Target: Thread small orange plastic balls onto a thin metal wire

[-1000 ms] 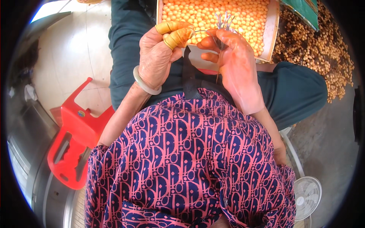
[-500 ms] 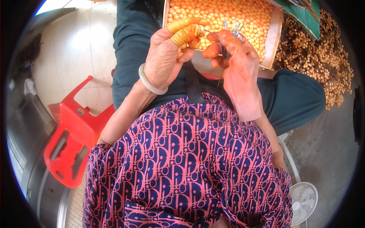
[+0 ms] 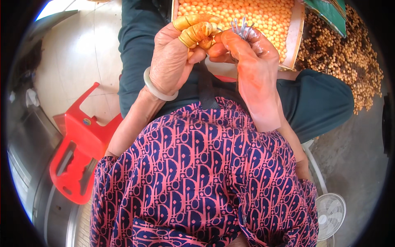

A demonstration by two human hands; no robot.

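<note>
Metal prongs in the right hand, just right of the left fingertips.
The gloved right hand [image 3: 255, 68] grasps a bundle of thin metal prongs [image 3: 240, 29]; the bundle's visible tips fan toward the far side, above the near part of the box [image 3: 297, 35] of round pale-orange balls [image 3: 247, 9]. The left hand [image 3: 173, 55], wearing yellow finger covers [image 3: 193, 33], is curled with fingertips together, to the left of the prongs; whether it grips anything is unclear. A thin dark end spans the narrow gap between the hands. The right hand is nearer the prongs.
</note>
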